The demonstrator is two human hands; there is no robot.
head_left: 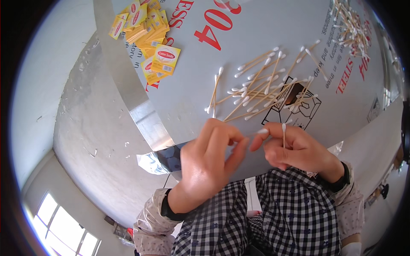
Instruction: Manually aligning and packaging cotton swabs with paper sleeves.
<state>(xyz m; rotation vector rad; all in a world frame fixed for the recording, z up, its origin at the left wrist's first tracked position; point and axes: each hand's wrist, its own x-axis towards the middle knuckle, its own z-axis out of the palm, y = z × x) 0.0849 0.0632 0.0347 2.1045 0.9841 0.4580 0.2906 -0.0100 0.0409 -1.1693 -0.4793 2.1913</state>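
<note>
My left hand point(213, 155) is curled over the front of the metal sheet, thumb and fingertips drawn together and slightly blurred. What it pinches, if anything, I cannot make out. Facing it, my right hand point(294, 149) is closed on cotton swabs; one swab point(284, 133) stands up between its thumb and fingers. A white cotton tip point(262, 131) shows between the two hands, by the right index finger; its stick is hidden or blurred. Just beyond the hands lies a loose scatter of wooden-stick cotton swabs point(256, 91), crossing one another at many angles.
A grey, film-covered metal sheet point(183, 102) with red and black print forms the work surface. Yellow packets point(147, 32) are heaped at its far left, with one packet point(165, 59) on the near side. Another swab pile point(352, 32) lies far right. Checked cloth point(299, 209) covers my lap.
</note>
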